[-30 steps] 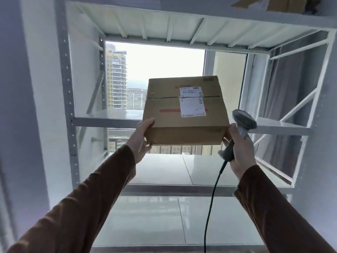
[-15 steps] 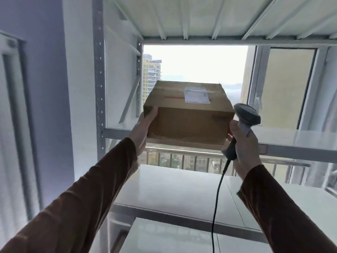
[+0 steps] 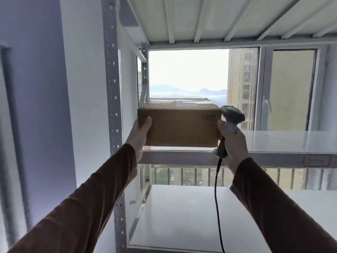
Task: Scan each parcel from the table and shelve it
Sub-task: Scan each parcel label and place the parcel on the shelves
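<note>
1. The left hand (image 3: pixel 140 133) cups the box's (image 3: pixel 179 125) left end, thumb on its near face. The right hand (image 3: pixel 232 141) is wrapped round the scanner (image 3: pixel 230 123) and braces the right end.
2. Stiff cardboard, seemingly light; I'd hold it by the two ends.
3. The box sits at the shelf's (image 3: pixel 273 141) near left corner, long axis left to right, label up.
</note>
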`<state>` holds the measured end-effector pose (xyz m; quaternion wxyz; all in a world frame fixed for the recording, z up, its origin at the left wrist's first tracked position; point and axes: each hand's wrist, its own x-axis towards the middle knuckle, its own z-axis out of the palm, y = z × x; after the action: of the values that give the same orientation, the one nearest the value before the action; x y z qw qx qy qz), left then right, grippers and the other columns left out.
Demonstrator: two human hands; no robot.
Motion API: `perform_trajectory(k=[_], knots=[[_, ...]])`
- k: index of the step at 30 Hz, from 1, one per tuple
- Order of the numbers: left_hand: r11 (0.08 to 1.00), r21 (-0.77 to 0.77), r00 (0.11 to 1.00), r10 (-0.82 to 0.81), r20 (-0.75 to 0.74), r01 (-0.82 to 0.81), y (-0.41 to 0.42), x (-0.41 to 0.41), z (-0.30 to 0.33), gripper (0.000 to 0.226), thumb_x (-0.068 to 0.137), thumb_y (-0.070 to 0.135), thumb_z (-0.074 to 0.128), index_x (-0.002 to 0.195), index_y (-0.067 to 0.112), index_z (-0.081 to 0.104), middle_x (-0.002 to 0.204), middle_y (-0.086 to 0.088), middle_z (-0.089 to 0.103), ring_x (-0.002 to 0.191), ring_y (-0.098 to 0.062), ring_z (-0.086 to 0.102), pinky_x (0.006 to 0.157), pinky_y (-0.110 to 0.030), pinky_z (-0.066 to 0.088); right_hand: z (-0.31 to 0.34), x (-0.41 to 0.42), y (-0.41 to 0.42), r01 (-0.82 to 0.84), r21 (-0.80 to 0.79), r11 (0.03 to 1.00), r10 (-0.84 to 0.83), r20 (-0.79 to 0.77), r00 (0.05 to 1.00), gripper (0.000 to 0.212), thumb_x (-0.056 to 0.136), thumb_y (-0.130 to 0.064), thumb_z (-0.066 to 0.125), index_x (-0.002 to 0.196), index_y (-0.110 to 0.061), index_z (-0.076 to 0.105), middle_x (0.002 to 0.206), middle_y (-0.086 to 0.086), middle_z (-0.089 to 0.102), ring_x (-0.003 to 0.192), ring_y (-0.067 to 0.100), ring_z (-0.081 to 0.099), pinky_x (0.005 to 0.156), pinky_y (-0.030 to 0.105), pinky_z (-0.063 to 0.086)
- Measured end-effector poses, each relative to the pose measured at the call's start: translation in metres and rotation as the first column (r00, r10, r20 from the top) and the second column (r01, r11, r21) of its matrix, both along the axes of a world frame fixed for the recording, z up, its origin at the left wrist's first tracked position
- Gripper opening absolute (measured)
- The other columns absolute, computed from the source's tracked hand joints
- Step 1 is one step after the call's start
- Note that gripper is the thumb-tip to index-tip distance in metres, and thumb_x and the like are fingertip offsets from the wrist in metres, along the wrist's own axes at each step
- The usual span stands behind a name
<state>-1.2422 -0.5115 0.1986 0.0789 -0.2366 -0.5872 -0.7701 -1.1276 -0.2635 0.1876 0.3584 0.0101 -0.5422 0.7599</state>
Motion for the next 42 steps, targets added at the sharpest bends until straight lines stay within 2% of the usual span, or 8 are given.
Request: perform_trajectory(k=[8,14,18,25,30,32,36,42], knots=[[0.994,-0.009,0.989,0.113,0.094,-0.112,-0.029,-0.089,0.002,0.057,0.101,0.054,0.057,0.143,0.017,0.050,0.139,-0.005,0.063,0.125,-0.026,0.062,0.112,-0.044,0.048,0.020,-0.071,-0.045,-0.017,-0.024,1.000,0.020,0.103,0.994,0.021,0.096,-0.036,0.071,0.104,-0.018,0.065,0.101,0.004,0.073,0.082,0.022,0.069,0.066,0.033,0.053],[0.987,0.055,0.979,0.140,0.145,-0.149,-0.020,-0.123,-0.001,0.052,0.101,0.050,0.060,0.142,0.018,0.053,0.129,-0.004,0.066,0.112,-0.024,0.066,0.104,-0.044,0.054,0.029,-0.116,-0.044,-0.045,-0.090,0.995,0.058,0.152,0.987,0.049,0.096,-0.031,0.073,0.133,-0.001,0.061,0.124,0.019,0.073,0.096,0.032,0.073,0.073,0.046,0.063],[0.982,0.043,0.973,0.174,0.153,-0.183,-0.015,-0.136,-0.002,0.053,0.100,0.048,0.062,0.141,0.014,0.054,0.136,-0.010,0.065,0.126,-0.031,0.061,0.112,-0.050,0.048,0.030,-0.138,-0.038,-0.057,-0.130,0.990,0.082,0.200,0.976,0.050,0.093,-0.034,0.076,0.130,-0.002,0.064,0.119,0.019,0.075,0.101,0.037,0.075,0.075,0.053,0.063],[0.980,-0.027,0.971,0.199,0.129,-0.197,-0.014,-0.148,-0.006,0.043,0.102,0.046,0.061,0.131,0.016,0.053,0.131,-0.010,0.066,0.121,-0.031,0.064,0.107,-0.047,0.052,0.026,-0.148,-0.033,-0.059,-0.100,0.993,0.085,0.279,0.957,0.040,0.092,-0.040,0.076,0.113,-0.007,0.070,0.088,0.011,0.075,0.091,0.040,0.074,0.086,0.073,0.055],[0.968,-0.079,0.961,0.248,0.124,-0.239,-0.014,-0.145,-0.006,0.067,0.102,0.044,0.060,0.156,0.015,0.031,0.148,-0.013,0.054,0.133,-0.033,0.055,0.115,-0.050,0.044,0.028,-0.141,-0.036,-0.063,-0.111,0.992,0.091,0.268,0.959,0.037,0.094,-0.040,0.073,0.111,-0.008,0.068,0.073,0.005,0.074,0.074,0.032,0.075,0.073,0.055,0.063],[0.929,-0.155,0.936,0.347,0.049,-0.336,-0.013,-0.136,-0.004,0.083,0.101,0.045,0.060,0.165,0.020,0.013,0.164,-0.012,0.034,0.149,-0.034,0.037,0.124,-0.050,0.030,0.028,-0.134,-0.039,-0.014,-0.081,0.997,0.036,0.277,0.960,0.042,0.094,-0.042,0.074,0.115,-0.007,0.066,0.076,0.003,0.069,0.064,0.024,0.070,0.065,0.040,0.059],[0.847,-0.201,0.858,0.430,-0.282,-0.491,-0.003,-0.104,0.005,0.090,0.103,0.045,0.058,0.167,0.024,-0.002,0.175,-0.002,-0.002,0.162,-0.023,-0.001,0.131,-0.043,0.003,0.025,-0.116,-0.042,0.113,0.006,0.994,-0.111,0.236,0.966,0.037,0.095,-0.042,0.072,0.113,-0.011,0.063,0.084,0.005,0.050,0.088,0.029,0.055,0.083,0.052,0.054],[0.944,-0.161,0.832,0.162,-0.531,-0.287,0.051,-0.040,0.007,0.079,0.103,0.043,0.058,0.165,0.025,0.012,0.175,0.002,0.004,0.161,-0.017,0.004,0.131,-0.047,0.008,0.011,-0.050,-0.037,0.280,0.103,0.955,-0.290,0.104,0.951,0.017,0.097,-0.032,0.071,0.102,-0.017,0.064,0.099,0.006,0.062,0.094,0.023,0.057,0.094,0.043,0.048]])
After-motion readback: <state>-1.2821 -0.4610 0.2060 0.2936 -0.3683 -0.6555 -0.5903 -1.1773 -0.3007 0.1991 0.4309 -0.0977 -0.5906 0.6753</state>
